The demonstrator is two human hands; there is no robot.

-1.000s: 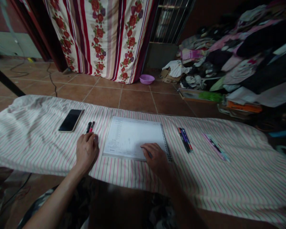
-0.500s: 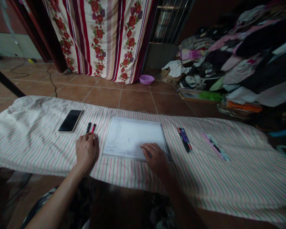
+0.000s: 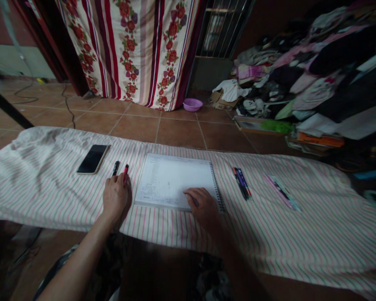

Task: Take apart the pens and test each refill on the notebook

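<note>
My left hand [image 3: 115, 196] is closed around a red marker [image 3: 125, 169], whose upper end sticks out past the fingers. Just left of that hand lies a black marker [image 3: 115, 167], its lower part hidden by my fingers. My right hand [image 3: 203, 205] rests on the lower right of a spiral-bound notebook [image 3: 178, 175], fingers curled in. Whatever the right fingers hold, if anything, is too dark to make out. The notebook page is mostly white, with faint print along its left side. Everything lies on a striped cloth [image 3: 163, 228].
A phone [image 3: 93, 159] lies to the left. Right of the notebook are several pens [image 3: 242, 184], and beyond them more pink and pale-blue pens [image 3: 282, 192]. Across the tiled floor stand a purple basin [image 3: 192, 104], a floral curtain [image 3: 131, 54] and a heap of clothes [image 3: 301, 71].
My left hand has moved slightly right, and the red marker has shifted right with it, away from the black one. The right hand stays almost where it was on the notebook.
</note>
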